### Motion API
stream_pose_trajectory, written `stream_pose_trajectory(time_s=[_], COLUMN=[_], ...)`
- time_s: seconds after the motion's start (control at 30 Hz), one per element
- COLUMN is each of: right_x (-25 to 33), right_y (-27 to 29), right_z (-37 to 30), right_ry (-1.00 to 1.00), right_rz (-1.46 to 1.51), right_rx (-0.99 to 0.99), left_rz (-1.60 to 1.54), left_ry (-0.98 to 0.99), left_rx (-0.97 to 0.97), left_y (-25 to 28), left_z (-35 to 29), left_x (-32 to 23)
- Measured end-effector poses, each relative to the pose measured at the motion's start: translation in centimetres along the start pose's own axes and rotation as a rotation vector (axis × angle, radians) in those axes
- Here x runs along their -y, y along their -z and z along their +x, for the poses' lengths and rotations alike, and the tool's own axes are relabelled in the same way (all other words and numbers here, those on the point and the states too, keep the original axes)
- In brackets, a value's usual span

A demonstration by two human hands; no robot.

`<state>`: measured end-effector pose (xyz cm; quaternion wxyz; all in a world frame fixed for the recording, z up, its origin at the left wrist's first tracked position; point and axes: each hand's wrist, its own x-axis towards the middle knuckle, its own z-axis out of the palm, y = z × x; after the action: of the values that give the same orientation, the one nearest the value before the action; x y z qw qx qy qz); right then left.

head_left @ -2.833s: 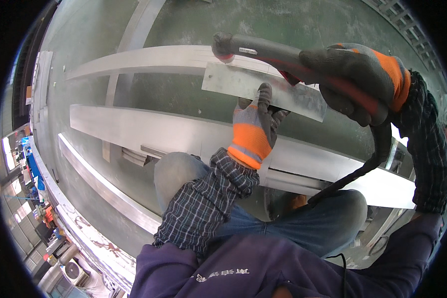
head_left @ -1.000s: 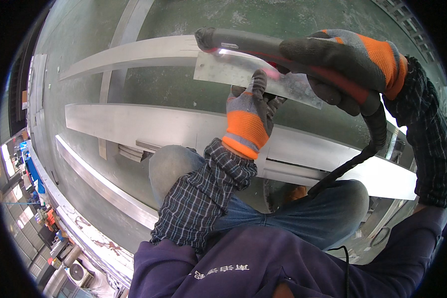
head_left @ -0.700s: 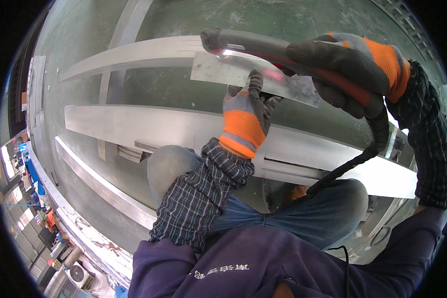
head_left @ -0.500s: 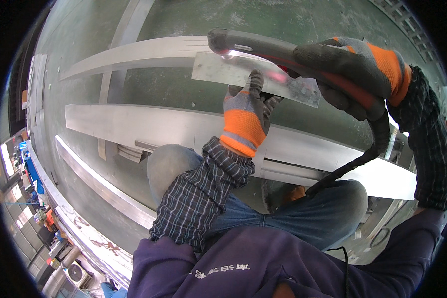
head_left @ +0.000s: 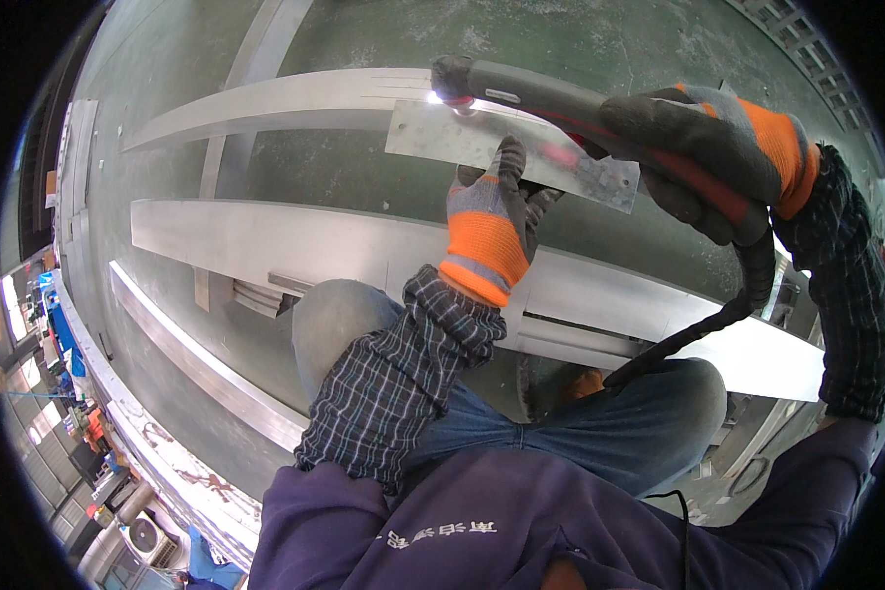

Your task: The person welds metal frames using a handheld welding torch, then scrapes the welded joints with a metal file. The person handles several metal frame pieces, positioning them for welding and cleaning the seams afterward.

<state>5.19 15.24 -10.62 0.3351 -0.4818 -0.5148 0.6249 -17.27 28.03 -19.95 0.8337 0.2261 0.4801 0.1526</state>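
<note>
My left hand (head_left: 492, 202), in a grey glove with an orange cuff, grips a flat shiny metal strip (head_left: 438, 138) by its near edge. Its thumb lies on top; the other fingers are partly hidden below. My right hand (head_left: 693, 147), gloved alike, is wrapped round a long dark-grey and red handheld power tool (head_left: 541, 95). The tool's rounded head is over the strip's far edge, where a bright white light shows. Whether the head touches metal I cannot tell. A thick black cable (head_left: 698, 323) trails from the tool's rear toward my right knee.
A long silver metal bar (head_left: 295, 93) runs beyond and left of the strip. Another wide bar (head_left: 295, 236) crosses in front of my knees. A narrower bar (head_left: 202, 359) slants at left. Cluttered equipment and a fan unit (head_left: 147, 536) stand at far left.
The tool's head has slid a little to the right along the strip's far edge, with my right hand. The strip and my left hand have shifted barely rightward in view.
</note>
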Motion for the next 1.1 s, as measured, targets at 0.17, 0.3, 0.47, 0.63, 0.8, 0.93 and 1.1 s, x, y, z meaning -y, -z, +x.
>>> stream_pose_trajectory(time_s=[0.17,0.3,0.47,0.63,0.8,0.93,1.1], right_x=[-1.0,-0.5,-0.5,2.2,1.0,0.8,2.2], right_y=[0.1,0.2,0.4,-1.2,-0.9,-1.4,-1.9], right_z=[-0.9,-0.8,0.5,-0.1,-1.4,-2.2,-2.3], right_ry=[-0.134,-0.09,0.049,-0.378,-0.194,-0.147,-0.405], right_rz=[0.156,0.056,0.032,0.261,0.205,0.079,0.138], right_rx=[-0.001,0.041,0.072,-0.126,-0.045,-0.111,-0.186], left_rz=[-0.022,-0.051,-0.015,0.288,-0.024,-0.039,-0.013], left_ry=[-0.041,0.032,-0.096,-0.27,-0.021,-0.045,-0.018], left_rx=[0.059,0.032,0.006,0.081,0.002,0.034,-0.04], left_y=[0.4,1.1,1.8,2.7,0.7,0.5,0.1], left_z=[0.2,1.2,1.3,1.8,0.7,0.5,0.4], left_x=[0.4,0.5,0.7,1.2,0.4,0.5,0.5])
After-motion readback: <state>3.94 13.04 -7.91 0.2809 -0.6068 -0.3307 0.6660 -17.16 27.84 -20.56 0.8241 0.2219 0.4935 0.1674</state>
